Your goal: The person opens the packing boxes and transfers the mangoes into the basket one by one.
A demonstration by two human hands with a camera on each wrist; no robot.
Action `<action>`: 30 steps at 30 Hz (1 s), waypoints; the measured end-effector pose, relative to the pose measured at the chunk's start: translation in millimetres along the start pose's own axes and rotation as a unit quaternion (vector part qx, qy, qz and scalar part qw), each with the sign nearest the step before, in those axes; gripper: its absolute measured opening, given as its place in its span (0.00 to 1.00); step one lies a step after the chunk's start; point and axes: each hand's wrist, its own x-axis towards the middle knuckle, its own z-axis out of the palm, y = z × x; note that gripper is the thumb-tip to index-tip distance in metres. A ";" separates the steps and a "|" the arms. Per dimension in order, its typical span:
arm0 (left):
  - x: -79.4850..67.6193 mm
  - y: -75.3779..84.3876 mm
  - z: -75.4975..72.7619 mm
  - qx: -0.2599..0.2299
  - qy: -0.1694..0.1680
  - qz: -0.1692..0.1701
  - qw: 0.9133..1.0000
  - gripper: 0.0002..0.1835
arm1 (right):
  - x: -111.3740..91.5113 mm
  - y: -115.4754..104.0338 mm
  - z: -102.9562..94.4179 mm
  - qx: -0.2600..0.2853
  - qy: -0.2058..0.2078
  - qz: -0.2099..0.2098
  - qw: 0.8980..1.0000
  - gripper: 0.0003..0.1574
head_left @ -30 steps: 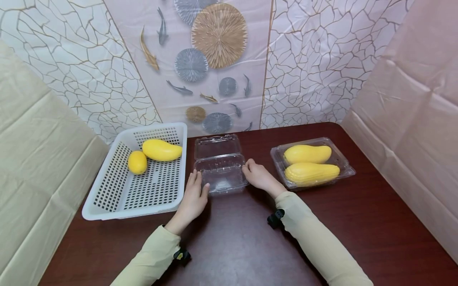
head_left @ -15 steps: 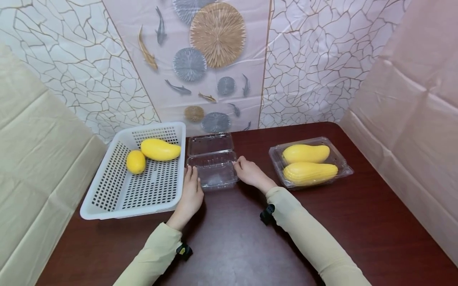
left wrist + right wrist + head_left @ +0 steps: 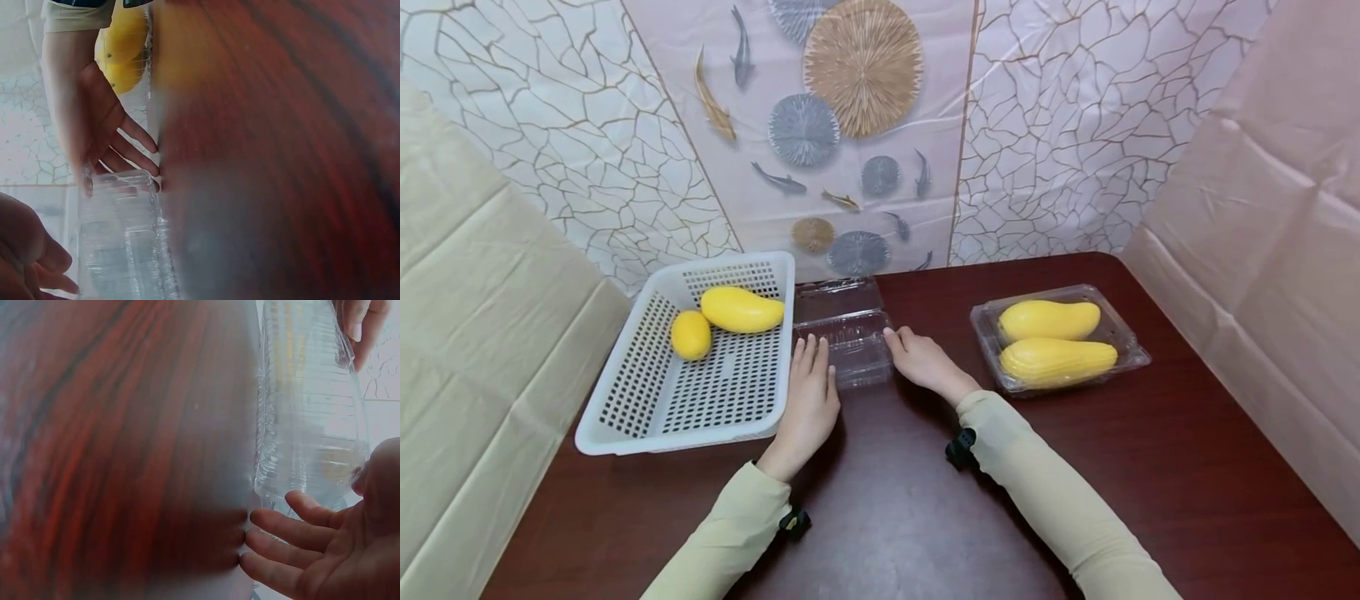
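Note:
A clear plastic clamshell container (image 3: 859, 350) lies with its lid folded back on the table, right beside the basket. At its left side my left hand (image 3: 811, 408) rests with fingers extended, between the container and the basket. My right hand (image 3: 925, 360) pinches the container's right edge; in the right wrist view its thumb (image 3: 359, 481) is at the rim and the index finger (image 3: 306, 503) lies against the side wall. The other fingers of that hand reach down to the tabletop. Nothing shows inside the container.
The white perforated basket (image 3: 775, 429) at left holds two yellow mango-like fruits (image 3: 741, 309). At right, a second clear container (image 3: 1131, 354) contains two elongated yellow fruits (image 3: 1058, 360). A patterned backdrop (image 3: 1037, 125) stands behind the dark red table (image 3: 895, 517).
The open clamshell has shifted left and slightly back, up against the basket's side. Both hands have moved along with it; the basket and filled container have stayed put.

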 end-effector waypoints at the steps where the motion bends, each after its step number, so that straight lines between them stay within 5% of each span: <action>1: -0.7 1.5 -1.0 0.003 0.001 0.005 1.000 0.25 | -0.2 -0.4 0.1 -0.001 -0.002 0.001 1.000 0.41; 15: -0.1 22.8 -9.1 -0.015 -0.005 0.043 0.999 0.27 | -6.4 -3.9 -16.5 -0.007 -0.005 0.014 1.000 0.49; 30: 27.9 59.4 -8.0 -0.056 -0.028 0.072 0.995 0.29 | -23.3 5.4 -62.5 -0.029 0.010 -0.010 0.999 0.42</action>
